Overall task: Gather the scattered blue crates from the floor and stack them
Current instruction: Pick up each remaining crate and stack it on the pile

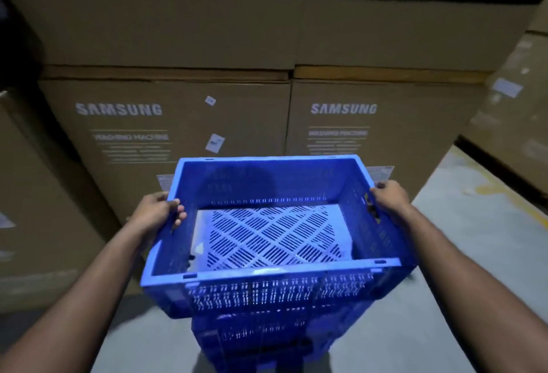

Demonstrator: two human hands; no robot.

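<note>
2 hands, 1 gripped crate

— What hems me in?

— Ahead I see a wall of tall brown cardboard boxes, with more cardboard at far left and far right.

— Any free room?

— Bare grey concrete floor to my right, and a narrower strip left of the stacked blue slotted plastic crates below me.

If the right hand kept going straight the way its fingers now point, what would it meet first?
The right hand grips the blue crate at its side wall, fingers pointing inward. It would meet that wall at once. Beyond it lies the crate's open inside, then probably the left hand.
</note>
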